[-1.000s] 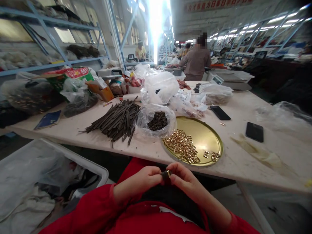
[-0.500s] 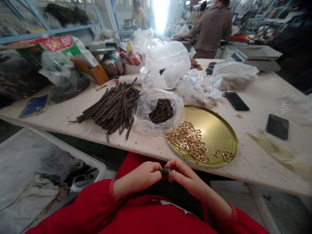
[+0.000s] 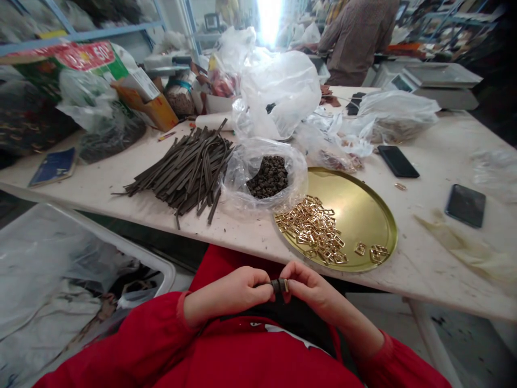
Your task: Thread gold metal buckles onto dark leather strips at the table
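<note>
Both hands meet over my lap, just below the table edge. Fingers of my left hand [image 3: 244,291] are closed on the left end of a dark strap piece [image 3: 278,285]. At its right end a small gold buckle [image 3: 286,285] shows, pinched by my right hand [image 3: 305,285]. On the table, a round gold tray [image 3: 351,210] bears a heap of gold buckles [image 3: 313,226]. Left of the tray, an open plastic bag [image 3: 297,186] holds small dark loops [image 3: 270,177]. A pile of long dark strips [image 3: 181,170] lies left of the bag.
Two phones [image 3: 398,161] [image 3: 466,205] and a yellowish film [image 3: 464,242] lie at the right. Plastic bags [image 3: 280,91] and boxes [image 3: 149,102] crowd the back. A bin [image 3: 167,275] stands lower left; a person [image 3: 357,43] is beyond the table.
The view has tilted slightly, so the table things sit higher in the picture. More of the dark piece and the gold buckle shows between my fingers; both hands still hold on.
</note>
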A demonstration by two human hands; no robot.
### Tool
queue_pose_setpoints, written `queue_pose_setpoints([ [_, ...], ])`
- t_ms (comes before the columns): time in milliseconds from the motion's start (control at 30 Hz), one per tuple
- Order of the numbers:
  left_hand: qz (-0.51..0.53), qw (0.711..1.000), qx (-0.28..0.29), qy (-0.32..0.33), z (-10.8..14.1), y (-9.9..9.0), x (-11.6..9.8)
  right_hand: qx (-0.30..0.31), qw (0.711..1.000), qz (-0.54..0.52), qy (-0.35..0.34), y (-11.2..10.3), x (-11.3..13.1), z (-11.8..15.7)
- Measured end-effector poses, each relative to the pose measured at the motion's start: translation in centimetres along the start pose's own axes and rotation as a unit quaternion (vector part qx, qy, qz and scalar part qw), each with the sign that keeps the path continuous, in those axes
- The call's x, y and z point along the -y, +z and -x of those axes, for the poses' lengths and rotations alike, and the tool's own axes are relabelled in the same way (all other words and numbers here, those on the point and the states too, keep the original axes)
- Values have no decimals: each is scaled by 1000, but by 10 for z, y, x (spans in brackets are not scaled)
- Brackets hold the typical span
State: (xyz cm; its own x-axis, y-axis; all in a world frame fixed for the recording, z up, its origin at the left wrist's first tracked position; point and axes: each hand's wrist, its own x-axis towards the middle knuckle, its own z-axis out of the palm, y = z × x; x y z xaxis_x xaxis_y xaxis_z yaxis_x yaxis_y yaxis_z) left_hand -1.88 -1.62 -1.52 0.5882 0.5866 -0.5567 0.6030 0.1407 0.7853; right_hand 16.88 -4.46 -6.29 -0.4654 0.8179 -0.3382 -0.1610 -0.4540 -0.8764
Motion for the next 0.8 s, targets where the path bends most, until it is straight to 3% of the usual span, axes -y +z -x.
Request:
queue_pose_setpoints([
  [133,-43,999,-2,-6,-1,3,1,-13,998,64,1,-1,0,2],
  [233,-62,998,0,-6,-1,2,0,-13,969,229,-96,1,10,3],
  [267,-50,999,4,-2,-1,1,0,-1,940,308,-144,3,14,2],
  [333,-7,1000,7,13,0,1,1,22,856,462,-230,8,19,1],
  [433,49,999,4,16,1,2,3,15,738,605,-298,16,19,-1],
  [533,64,998,-3,2,3,3,4,6,693,650,-312,20,15,1],
  [633,94,995,16,-13,6,3,2,8,713,631,-305,21,14,7],
  [733,101,993,36,-42,7,2,0,5,785,560,-263,21,13,10],
  [800,50,998,12,-35,6,2,1,-11,823,518,-231,19,7,8],
])
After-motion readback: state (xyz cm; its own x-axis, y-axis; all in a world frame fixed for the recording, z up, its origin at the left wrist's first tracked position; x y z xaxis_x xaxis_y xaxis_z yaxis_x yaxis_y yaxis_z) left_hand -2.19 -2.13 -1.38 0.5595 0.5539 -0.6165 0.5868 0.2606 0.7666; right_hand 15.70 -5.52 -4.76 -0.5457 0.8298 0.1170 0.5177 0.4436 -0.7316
